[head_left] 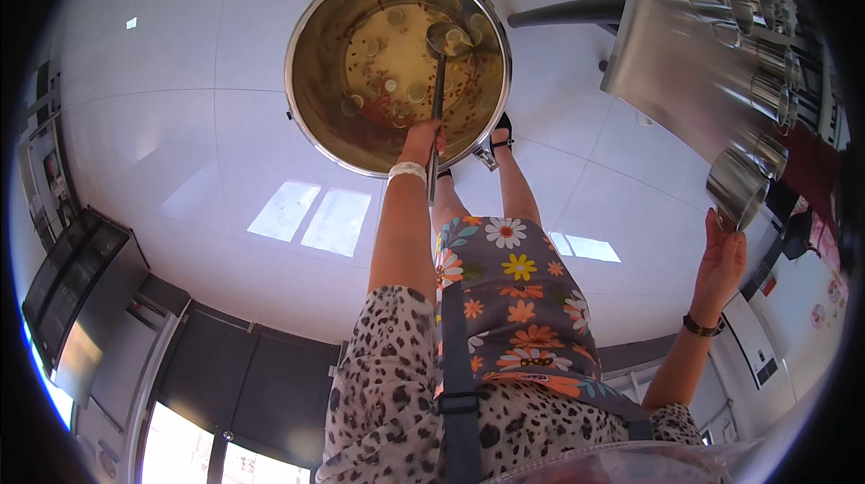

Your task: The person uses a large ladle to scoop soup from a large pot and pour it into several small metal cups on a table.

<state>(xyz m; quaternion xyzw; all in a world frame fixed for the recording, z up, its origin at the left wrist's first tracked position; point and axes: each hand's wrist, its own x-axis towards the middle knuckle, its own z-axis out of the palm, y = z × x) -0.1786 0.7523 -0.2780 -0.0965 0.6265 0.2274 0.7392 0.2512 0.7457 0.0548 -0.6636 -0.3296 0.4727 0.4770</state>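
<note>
A large stainless-steel barrel (294,112) with clamps at its rim holds a pale yellow liquid. Citrus slices (415,93) and many small red berries float or lie in it. My left hand (424,138), over the barrel's near rim, grips the handle of a metal ladle (439,88). The ladle's bowl is inside the barrel on the right, with a citrus slice in or right by it. Far to the right, my right hand (726,254) has hold of a stainless-steel cup (735,188) near its lower side; the exact grip is partly hidden.
Several more metal cups (720,1) stand along a stainless-steel table (665,44) on the right. A dark table leg (567,11) reaches toward the barrel. Dark double doors (250,376) and a black cabinet (74,281) are at the lower left. Glossy floor tiles (169,146) surround the barrel.
</note>
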